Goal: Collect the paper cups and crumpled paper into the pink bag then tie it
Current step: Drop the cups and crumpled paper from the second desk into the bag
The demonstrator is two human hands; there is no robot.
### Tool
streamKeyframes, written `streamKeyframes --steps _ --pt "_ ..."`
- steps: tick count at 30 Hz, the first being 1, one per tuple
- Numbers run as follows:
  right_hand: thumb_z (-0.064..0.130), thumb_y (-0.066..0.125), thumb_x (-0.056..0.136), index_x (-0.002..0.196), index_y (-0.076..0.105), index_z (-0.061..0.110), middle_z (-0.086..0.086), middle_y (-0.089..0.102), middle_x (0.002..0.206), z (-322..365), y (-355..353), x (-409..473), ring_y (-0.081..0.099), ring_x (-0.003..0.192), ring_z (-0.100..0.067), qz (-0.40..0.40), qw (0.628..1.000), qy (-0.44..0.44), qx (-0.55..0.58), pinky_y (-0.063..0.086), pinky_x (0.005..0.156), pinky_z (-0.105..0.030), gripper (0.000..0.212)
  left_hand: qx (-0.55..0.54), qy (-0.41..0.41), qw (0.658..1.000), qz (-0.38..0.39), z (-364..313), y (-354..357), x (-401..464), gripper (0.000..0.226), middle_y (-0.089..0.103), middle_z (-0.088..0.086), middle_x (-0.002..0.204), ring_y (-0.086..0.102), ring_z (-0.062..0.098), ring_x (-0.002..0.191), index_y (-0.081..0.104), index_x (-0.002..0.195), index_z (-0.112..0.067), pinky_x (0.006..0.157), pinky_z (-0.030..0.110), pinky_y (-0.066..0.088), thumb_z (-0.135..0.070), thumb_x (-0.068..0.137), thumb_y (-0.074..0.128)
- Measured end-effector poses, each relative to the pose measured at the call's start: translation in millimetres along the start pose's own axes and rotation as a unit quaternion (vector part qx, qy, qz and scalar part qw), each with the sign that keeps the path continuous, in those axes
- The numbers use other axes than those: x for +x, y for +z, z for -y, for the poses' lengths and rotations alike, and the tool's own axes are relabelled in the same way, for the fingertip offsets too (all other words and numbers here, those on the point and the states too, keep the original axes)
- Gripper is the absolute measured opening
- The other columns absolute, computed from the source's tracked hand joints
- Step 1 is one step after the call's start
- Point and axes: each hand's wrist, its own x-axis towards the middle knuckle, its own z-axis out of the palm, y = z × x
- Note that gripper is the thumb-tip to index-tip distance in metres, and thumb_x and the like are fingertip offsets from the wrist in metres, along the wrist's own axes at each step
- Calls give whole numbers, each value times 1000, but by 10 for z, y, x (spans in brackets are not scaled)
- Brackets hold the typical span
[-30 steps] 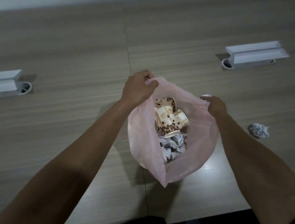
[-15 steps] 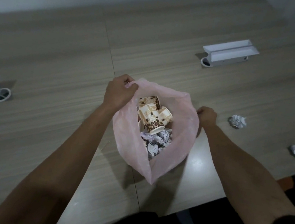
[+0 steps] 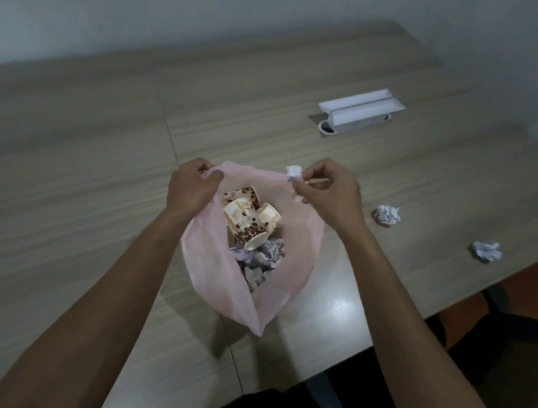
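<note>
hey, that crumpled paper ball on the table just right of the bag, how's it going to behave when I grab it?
The nearer crumpled paper ball looks loosely wadded, so it is probably very light and will squash under the fingers rather than resist. Its creased, irregular surface should grip easily. Nudged, it would likely skid or tumble briefly on the smooth table, not roll far.

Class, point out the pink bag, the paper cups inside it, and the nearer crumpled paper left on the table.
pink bag (image 3: 286,292): head view, right side wall.
paper cups (image 3: 247,225): head view, side of the middle cup.
crumpled paper (image 3: 387,215): head view, centre of the ball.
</note>
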Motion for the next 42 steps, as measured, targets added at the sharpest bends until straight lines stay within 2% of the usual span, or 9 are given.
streamKeyframes --steps 5,10,12,14,17,27,30,35,42 --pt "47 79 76 94 76 30 15 73 103 -68 262 -348 68 82 1 221 967 -1 -129 55 71 -21 25 4 -4 1000 -11 -6 -35 -23 8 61 -13 70 57 15 75 65 78 -21 65 23 38 -23 83 60" --pt "49 79 72 112 55 21 -1 58 113 -480 62 -382 57 100 -19 -48 955 69 -284 44 70 -24 54 1 -4 1000 -17 14 -52 -49 10 66 -1 79 59 19 78 67 80 -17 70 26 40 -24 82 60" --pt "45 79 72 122 50 9 -11 59 121 -652 -41 -390 60 108 -30 18 927 208 -311 50 80 -34 68 -7 -9 1000 -17 5 -38 -59 11 67 0 81 59 19 79 67 81 -17 71 26 40 -25 82 60" --pt "26 71 77 109 63 1 -16 69 107 -746 -138 -403 68 94 -34 57 932 247 -258 59 77 -39 41 -8 -10 1000 -14 -11 -16 -67 11 67 -1 82 59 19 79 68 82 -16 71 25 39 -23 84 60" --pt "16 66 73 74 66 6 -9 68 72 -781 -305 -374 69 74 -34 -61 964 204 -161 60 72 -46 10 -13 -1 1000 -10 -74 20 -76 11 65 -5 76 58 16 74 67 77 -17 68 25 38 -23 84 61" --pt "19 68 74 76 67 17 4 64 63 -977 -873 -403 63 56 -17 -185 951 237 -76 58 52 -30 3 -56 2 998 41 -381 492 -162 15 62 -15 63 54 -4 59 60 63 -26 57 18 41 -25 78 62" --pt "47 73 73 74 65 21 7 65 63 -1119 -998 -433 62 55 -11 -199 943 263 -49 44 38 -19 27 -65 22 996 64 -492 685 -201 14 62 -17 65 55 -5 61 59 63 -29 59 20 42 -25 77 61" --pt "54 58 86 90 68 16 -8 73 87 -1476 -1201 -169 62 60 -17 -238 929 276 59 49 53 -28 40 -54 41 995 78 -592 879 -189 14 64 -18 68 57 -6 63 60 66 -31 60 19 42 -25 78 61" --pt "17 75 81 122 66 14 -10 68 121 -1842 -1353 486 63 109 -25 -124 957 186 -185 46 92 -29 42 -30 48 994 93 -583 988 -167 8 68 -15 75 62 -1 72 68 80 -25 65 23 48 -27 79 60"
